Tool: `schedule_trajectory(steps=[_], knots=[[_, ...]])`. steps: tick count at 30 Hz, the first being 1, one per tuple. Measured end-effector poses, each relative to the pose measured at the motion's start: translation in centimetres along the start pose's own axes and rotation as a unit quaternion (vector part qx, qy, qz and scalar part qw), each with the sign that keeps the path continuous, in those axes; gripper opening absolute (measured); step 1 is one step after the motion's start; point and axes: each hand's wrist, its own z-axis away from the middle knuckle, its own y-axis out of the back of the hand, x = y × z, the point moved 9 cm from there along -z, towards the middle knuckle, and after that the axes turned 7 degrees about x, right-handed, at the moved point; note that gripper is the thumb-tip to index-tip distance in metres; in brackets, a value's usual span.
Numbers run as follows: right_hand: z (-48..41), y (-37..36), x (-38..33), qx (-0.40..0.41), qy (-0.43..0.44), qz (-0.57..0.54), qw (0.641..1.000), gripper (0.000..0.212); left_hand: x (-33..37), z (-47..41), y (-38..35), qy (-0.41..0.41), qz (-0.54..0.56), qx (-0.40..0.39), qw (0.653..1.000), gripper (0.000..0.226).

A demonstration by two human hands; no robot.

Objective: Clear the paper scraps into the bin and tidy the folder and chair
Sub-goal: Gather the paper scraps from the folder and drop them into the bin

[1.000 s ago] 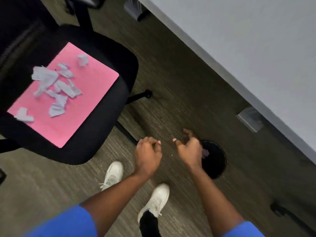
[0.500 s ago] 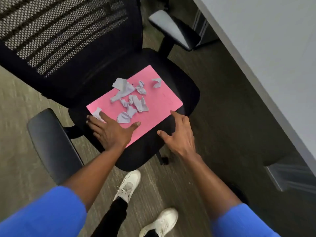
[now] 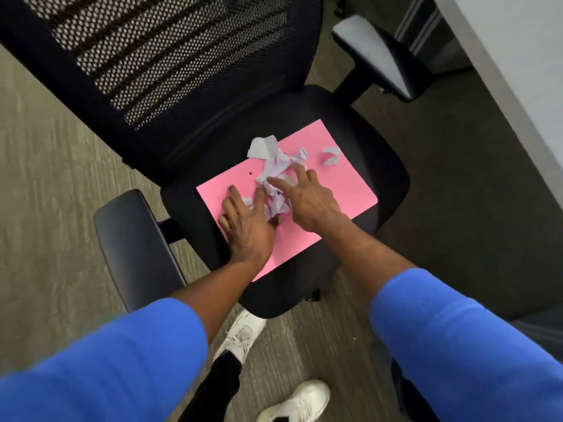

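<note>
**Scraps bunched between your hands on the folder**

Head view: your left hand point(image 3: 248, 226) lies flat and open on the near-left part of the pink folder point(image 3: 344, 190), fingers spread, gripping nothing. Your right hand point(image 3: 307, 199) is also open, its fingers point(image 3: 300, 173) pressed onto the pile of paper scraps point(image 3: 275, 166); no grip has closed on them. The pile sits between the two hands and runs away from you toward the folder's far edge, so the right hand is nearer to most of it. One stray scrap point(image 3: 331, 155) lies apart, beyond and to the right of the right hand. The folder rests on the chair point(image 3: 393, 178) seat, its long axis slanting from near-left to far-right. The bin is not in view. Judging from this, your next move is to rake the scraps together along that axis.
</note>
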Motion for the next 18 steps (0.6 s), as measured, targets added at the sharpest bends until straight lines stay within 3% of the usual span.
schedule_trajectory(steps=[3, 8, 18], knots=[[-0.5, -0.3, -0.5, 0.005, 0.021, 0.021, 1.000, 0.066, 0.1, 0.1, 0.2, -0.026, 0.026, 0.017, 0.999, 0.051], [0.5, 0.0, 0.5, 0.062, -0.008, -0.011, 0.998, 0.030, -0.2, 0.2, 0.7, -0.063, 0.077, 0.035, 0.994, 0.041], [8.9, -0.2, 6.4, 0.174, -0.200, -0.195, 0.944, 0.024, -2.3, 0.3, 2.1, 0.031, 0.219, 0.031, 0.975, 0.026]])
